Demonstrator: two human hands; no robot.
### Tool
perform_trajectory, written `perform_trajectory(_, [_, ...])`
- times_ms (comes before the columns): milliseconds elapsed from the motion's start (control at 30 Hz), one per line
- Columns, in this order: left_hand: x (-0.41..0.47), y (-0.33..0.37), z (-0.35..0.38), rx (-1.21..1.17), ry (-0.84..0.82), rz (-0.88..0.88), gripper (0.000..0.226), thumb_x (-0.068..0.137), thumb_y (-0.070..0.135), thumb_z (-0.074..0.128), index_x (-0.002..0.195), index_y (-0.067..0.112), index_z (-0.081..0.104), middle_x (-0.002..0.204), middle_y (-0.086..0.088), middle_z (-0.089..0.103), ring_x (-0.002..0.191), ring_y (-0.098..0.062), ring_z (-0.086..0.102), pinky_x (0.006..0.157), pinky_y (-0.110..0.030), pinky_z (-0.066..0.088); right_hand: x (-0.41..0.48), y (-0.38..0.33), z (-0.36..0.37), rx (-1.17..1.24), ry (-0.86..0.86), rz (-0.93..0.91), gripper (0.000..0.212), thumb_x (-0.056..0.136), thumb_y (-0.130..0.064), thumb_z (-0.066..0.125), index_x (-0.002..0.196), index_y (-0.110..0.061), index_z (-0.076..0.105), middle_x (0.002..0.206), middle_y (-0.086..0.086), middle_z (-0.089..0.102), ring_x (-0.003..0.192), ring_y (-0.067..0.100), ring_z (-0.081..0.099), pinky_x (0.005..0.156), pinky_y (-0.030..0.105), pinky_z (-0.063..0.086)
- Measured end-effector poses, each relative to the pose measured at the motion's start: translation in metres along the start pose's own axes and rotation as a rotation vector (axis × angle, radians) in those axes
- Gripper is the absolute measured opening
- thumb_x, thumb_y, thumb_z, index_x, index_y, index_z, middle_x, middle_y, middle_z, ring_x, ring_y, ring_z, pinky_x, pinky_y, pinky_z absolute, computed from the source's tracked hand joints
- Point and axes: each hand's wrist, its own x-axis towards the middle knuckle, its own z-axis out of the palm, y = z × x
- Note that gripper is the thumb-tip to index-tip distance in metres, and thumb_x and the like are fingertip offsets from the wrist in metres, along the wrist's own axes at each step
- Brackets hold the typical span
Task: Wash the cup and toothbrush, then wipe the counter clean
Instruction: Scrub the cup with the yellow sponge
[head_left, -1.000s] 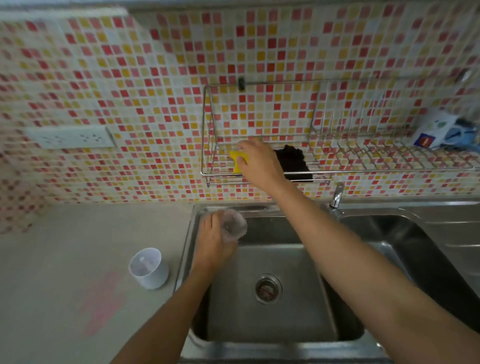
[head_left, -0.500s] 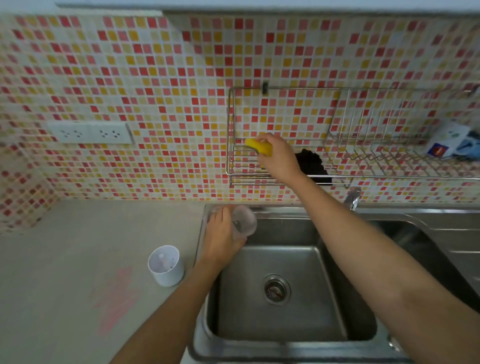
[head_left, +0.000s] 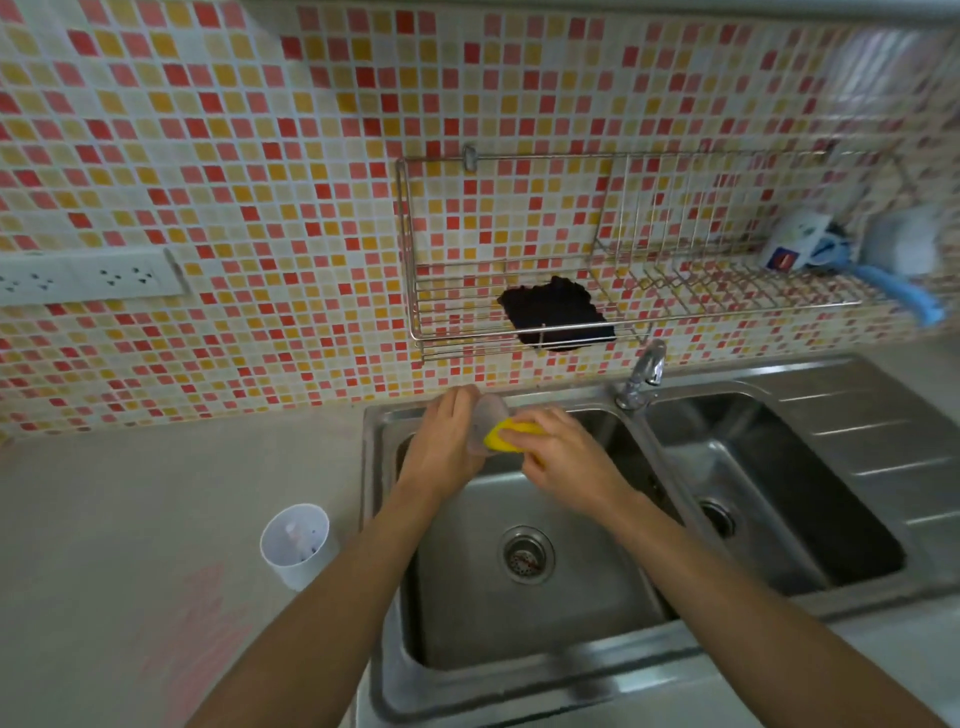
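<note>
Over the back of the left sink (head_left: 613, 587) basin, the left hand (head_left: 441, 447) wraps its fingers around a clear cup (head_left: 485, 423). The right hand (head_left: 566, 462) pinches a yellow sponge (head_left: 506, 435) against the cup's mouth. A white holder (head_left: 298, 545) stands on the counter (head_left: 130, 493), left of the sink.

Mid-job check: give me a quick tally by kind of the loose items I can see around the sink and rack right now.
Cups: 2, clear cup in the left hand, white cup on the counter
Sponges: 1, yellow sponge in the right hand
Dark cloths: 1, black cloth on the wire rack
Blurred items at the rack's right end: cannot count
Total: 4
</note>
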Motion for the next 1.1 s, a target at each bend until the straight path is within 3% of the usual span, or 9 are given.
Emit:
perform_trajectory(133, [0.000,0.002,0.003,0.014,-0.061,0.075,0.064,0.073,0.020,0.077,0.126,0.015,0.043,0.129,-0.004,0.050,0.119,-0.023,0.047,0.085,-0.032,0.045,-0.013,-0.013,0.004,0.156,-0.027,0.055,0.047,0.081,-0.007,0.062,0.123,-0.030,0.064,0.117,-0.001,0.063,0.099,0.023,0.051,0.092,0.034,0.046])
perform_trajectory(233, [-0.005,0.004,0.011,0.027,-0.092,0.142,0.061,0.071,0.016,0.077,0.122,0.018,0.044,0.125,-0.002,0.050,0.117,-0.023,0.048,0.087,-0.030,0.045,-0.014,-0.004,-0.004,-0.058,-0.039,-0.053,0.045,0.074,-0.010,0.072,0.113,-0.031,0.069,0.114,-0.004,0.066,0.098,0.024,0.054,0.080,0.040,0.051])
perform_trajectory(333, [-0.005,0.010,0.013,0.026,-0.082,0.184,0.056,0.071,0.015,0.077,0.118,0.017,0.046,0.120,-0.002,0.052,0.113,-0.022,0.049,0.088,-0.029,0.044,-0.014,0.005,-0.011,-0.244,0.001,-0.081,0.046,0.063,-0.012,0.081,0.105,-0.030,0.072,0.114,-0.005,0.067,0.100,0.023,0.055,0.078,0.037,0.049])
perform_trajectory(500, [0.000,0.013,0.014,0.044,-0.121,0.154,0.068,0.068,0.023,0.081,0.123,0.018,0.041,0.126,-0.002,0.050,0.118,-0.024,0.047,0.091,-0.033,0.046,-0.024,0.003,-0.002,0.088,-0.084,0.102,0.040,0.083,-0.008,0.062,0.118,-0.026,0.068,0.120,-0.008,0.065,0.104,0.018,0.047,0.095,0.033,0.042])
perform_trajectory(700, [0.002,0.025,0.026,0.042,-0.181,0.099,0.068,0.069,0.017,0.077,0.123,0.024,0.037,0.126,0.000,0.050,0.115,-0.023,0.050,0.090,-0.034,0.048,-0.018,0.039,-0.013,-0.173,-0.061,-0.150,0.037,0.067,-0.011,0.078,0.098,-0.031,0.075,0.115,-0.010,0.068,0.099,0.022,0.053,0.080,0.037,0.049])
perform_trajectory(867, [0.013,0.036,0.034,0.053,-0.158,0.016,0.068,0.071,0.035,0.079,0.124,0.027,0.037,0.127,0.004,0.051,0.113,-0.017,0.051,0.088,-0.029,0.048,-0.029,0.052,-0.007,0.197,-0.083,0.000,0.039,0.083,-0.006,0.061,0.114,-0.027,0.070,0.118,-0.010,0.066,0.103,0.015,0.047,0.093,0.029,0.040])
perform_trajectory(933, [0.014,0.041,0.037,0.042,-0.162,0.012,0.068,0.072,0.032,0.079,0.126,0.025,0.038,0.128,0.003,0.051,0.113,-0.017,0.051,0.089,-0.030,0.049,-0.032,0.065,-0.005,0.170,-0.116,-0.057,0.037,0.086,-0.010,0.059,0.118,-0.026,0.067,0.120,-0.011,0.064,0.106,0.012,0.045,0.094,0.027,0.039])
perform_trajectory(1100, [0.023,0.059,0.045,-0.037,-0.179,-0.042,0.061,0.072,0.026,0.077,0.123,0.020,0.044,0.123,-0.002,0.054,0.110,-0.022,0.053,0.089,-0.032,0.046,-0.027,0.105,-0.002,-0.043,-0.084,-0.286,0.034,0.081,-0.018,0.064,0.115,-0.020,0.067,0.119,-0.002,0.063,0.102,0.022,0.055,0.081,0.041,0.052])
